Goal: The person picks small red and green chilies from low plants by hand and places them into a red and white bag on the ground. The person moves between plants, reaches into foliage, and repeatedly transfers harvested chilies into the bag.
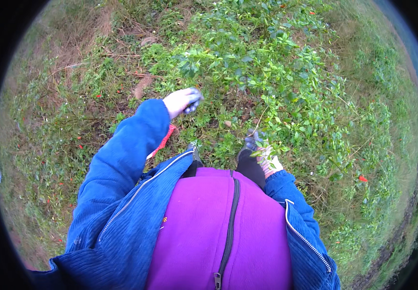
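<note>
My left hand (pixel 185 101), in a white work glove with grey coated fingers, hovers over low weeds left of a leafy green pepper plant (pixel 245 69). Its fingers are curled and slightly blurred; whether anything is inside them is hidden. By my right leg, my right hand (pixel 263 149) wears a similar glove and sits low at the near edge of the foliage. Leaves partly cover it, and a thin pale stem (pixel 261 117) rises from beside its fingers. I cannot tell if it grips that stem. Below my left forearm lies a red plastic-looking bag (pixel 163 142), mostly hidden by the sleeve.
Red peppers dot the field, one lying bright among the plants at right (pixel 362 178). Dry grass and straw (pixel 85 47) cover ground at upper left. A brownish stone or clod (pixel 143 87) lies beyond my left hand. My dark-clad legs (pixel 250 165) stand among weeds.
</note>
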Demonstrator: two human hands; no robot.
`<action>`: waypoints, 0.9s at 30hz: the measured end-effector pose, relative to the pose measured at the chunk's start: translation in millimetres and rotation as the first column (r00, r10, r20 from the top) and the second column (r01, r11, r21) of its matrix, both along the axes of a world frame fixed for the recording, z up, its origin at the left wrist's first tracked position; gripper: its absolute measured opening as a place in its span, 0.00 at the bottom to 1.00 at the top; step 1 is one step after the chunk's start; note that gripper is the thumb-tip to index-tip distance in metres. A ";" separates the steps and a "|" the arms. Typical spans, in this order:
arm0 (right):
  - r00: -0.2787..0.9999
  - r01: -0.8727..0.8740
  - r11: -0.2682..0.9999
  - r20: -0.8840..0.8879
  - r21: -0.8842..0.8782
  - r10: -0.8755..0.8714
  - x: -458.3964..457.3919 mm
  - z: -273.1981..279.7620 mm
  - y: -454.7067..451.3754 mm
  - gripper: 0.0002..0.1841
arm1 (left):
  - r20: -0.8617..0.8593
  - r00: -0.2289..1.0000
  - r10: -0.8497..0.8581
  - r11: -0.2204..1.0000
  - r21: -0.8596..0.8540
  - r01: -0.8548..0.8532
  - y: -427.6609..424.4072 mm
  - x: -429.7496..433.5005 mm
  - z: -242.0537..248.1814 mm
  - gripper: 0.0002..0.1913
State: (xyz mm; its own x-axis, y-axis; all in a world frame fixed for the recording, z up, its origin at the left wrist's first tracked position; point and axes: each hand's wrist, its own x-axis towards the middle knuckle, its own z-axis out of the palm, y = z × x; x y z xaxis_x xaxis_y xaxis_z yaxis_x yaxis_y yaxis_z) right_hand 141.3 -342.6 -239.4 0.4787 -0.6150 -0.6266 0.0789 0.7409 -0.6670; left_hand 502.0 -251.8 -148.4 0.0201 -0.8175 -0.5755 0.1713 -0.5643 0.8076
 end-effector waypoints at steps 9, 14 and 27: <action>0.994 -0.108 0.993 0.009 0.036 0.108 -15.1 3.8 9.0 0.19 | 0.977 0.101 -0.185 0.888 0.123 0.443 -103.0 -69.9 -9.0 0.15; 0.991 0.026 0.993 0.127 0.114 -0.040 -19.9 12.1 14.9 0.17 | 0.936 0.012 -0.353 0.795 0.293 0.532 -115.9 -78.8 -17.3 0.11; 0.961 -0.035 0.976 0.275 0.214 -0.026 -33.6 -7.9 13.4 0.21 | -0.126 0.966 0.225 0.974 0.061 -0.219 -87.6 -67.8 5.5 0.06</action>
